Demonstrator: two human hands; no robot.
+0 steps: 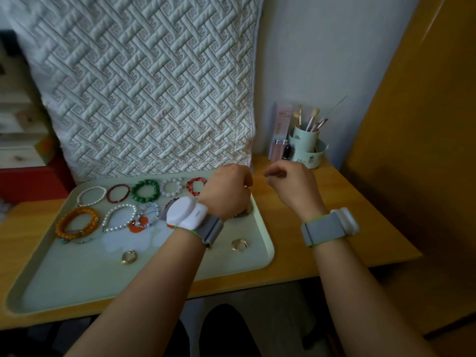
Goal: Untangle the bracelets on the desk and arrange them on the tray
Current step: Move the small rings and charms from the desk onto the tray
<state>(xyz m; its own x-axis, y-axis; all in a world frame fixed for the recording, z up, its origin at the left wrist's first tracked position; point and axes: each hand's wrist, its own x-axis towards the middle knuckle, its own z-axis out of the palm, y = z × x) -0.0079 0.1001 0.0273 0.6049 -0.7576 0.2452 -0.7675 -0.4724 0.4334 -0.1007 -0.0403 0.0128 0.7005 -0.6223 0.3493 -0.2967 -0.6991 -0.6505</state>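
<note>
I see L hand (228, 191) fingers curled over tray (262, 228) edge, grip unclear; R hand (291, 184) fingers pinching sth tiny above surface (347, 215).

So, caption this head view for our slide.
Both hands raised over a tray of neatly arranged bracelets.

Beaded bracelets (145, 190) lie flat in two rows on the pale green tray (268, 249).

Pink box (281, 130) print — too blurred, illegible
</note>
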